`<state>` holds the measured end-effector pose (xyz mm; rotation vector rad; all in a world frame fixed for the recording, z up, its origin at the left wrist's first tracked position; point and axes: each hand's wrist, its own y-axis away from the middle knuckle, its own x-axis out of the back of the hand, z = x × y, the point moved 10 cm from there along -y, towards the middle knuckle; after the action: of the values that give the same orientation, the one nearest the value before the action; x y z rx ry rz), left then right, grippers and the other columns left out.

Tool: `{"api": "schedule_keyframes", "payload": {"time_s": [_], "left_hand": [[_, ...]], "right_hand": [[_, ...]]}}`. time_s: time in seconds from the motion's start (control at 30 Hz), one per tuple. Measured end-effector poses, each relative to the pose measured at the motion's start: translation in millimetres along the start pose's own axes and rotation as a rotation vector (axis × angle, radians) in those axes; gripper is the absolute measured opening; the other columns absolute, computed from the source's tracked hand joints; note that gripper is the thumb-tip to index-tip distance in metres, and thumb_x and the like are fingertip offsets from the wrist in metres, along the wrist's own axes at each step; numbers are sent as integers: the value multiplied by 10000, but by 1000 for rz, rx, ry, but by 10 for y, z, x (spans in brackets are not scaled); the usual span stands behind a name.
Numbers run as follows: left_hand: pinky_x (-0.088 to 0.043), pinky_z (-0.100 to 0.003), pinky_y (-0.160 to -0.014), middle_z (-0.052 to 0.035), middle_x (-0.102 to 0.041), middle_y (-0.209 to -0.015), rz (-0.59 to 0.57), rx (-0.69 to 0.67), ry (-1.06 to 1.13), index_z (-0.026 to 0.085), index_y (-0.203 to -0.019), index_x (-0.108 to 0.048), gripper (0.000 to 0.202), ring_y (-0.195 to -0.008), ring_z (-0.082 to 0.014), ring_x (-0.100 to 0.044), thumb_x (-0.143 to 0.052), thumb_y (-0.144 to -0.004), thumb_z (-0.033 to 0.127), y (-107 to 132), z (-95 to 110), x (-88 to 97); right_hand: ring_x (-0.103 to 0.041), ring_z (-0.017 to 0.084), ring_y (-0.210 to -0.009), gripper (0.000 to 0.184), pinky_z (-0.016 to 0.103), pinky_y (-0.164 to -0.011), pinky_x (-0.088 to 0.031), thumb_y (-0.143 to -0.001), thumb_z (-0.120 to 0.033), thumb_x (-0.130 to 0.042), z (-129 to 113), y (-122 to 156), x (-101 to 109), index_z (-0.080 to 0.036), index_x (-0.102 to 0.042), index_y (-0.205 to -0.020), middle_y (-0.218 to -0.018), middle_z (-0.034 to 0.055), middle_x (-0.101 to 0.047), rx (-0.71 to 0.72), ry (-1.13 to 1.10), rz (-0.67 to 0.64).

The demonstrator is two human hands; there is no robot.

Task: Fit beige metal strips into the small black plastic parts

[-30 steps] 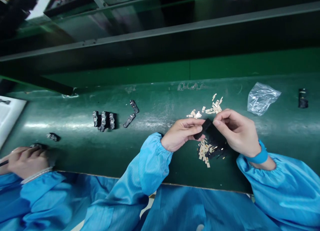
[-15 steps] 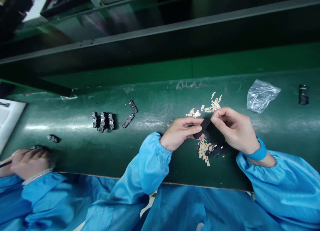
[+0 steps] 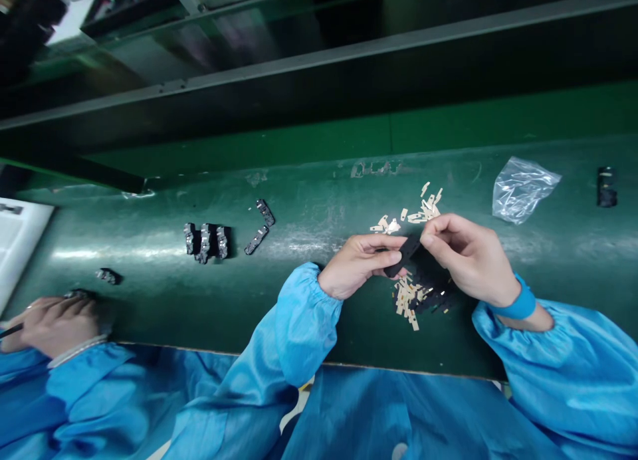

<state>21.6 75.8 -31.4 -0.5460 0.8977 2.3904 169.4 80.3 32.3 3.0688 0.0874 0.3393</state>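
L hand [image 3: 356, 267] and R hand [image 3: 471, 257] both pinching blk part [image 3: 409, 252]; 5 blk parts [image 3: 203, 242] done-looking at left of green bench [image 3: 359, 340], loose metal tabs [image 3: 426, 211] still unused.

My left hand [image 3: 356, 267] can slide left along the green workbench [image 3: 309, 240] until the black plastic parts [image 3: 204, 240] get in the way. Past my right hand [image 3: 471, 257], a plastic bag [image 3: 521, 191] sits near. Little metal tabs [image 3: 406, 300] lie right under my hands.
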Motion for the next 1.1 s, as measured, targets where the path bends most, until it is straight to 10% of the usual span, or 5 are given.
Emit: {"api": "schedule_keyframes", "payload": {"time_s": [0.53, 0.87, 1.1], "left_hand": [[-512, -265, -660, -55, -756, -797, -10, -43, -103, 156, -1112, -794, 421, -701, -142, -698, -885, -750, 350, -1, 54, 6], [-546, -297, -822, -70, -748, -999, 114, -251, -165, 171, -1069, -802, 393, -840, -138, -681, -887, -734, 359, -42, 203, 81], [-571, -274, -765, -80, -694, -1056, 91, -409, -402, 184, -1140, -788, 314, -840, -130, -663, -733, -893, 370, -20, 444, 31]], "right_hand": [[-473, 86, -489, 245, 239, -449, -383, -975, -450, -644, 98, -37, 124, -217, -593, -918, -741, -7, -612, -78, -77, 36], [-577, 128, -593, 287, 247, -516, -429, -922, -485, -699, 125, 92, -285, -209, -624, -906, -722, 5, -650, -76, 95, -135], [-465, 114, -418, 334, 267, -421, -387, -809, -494, -821, 454, 82, -234, -217, -643, -756, -536, -12, -555, -411, -41, -288]]}}
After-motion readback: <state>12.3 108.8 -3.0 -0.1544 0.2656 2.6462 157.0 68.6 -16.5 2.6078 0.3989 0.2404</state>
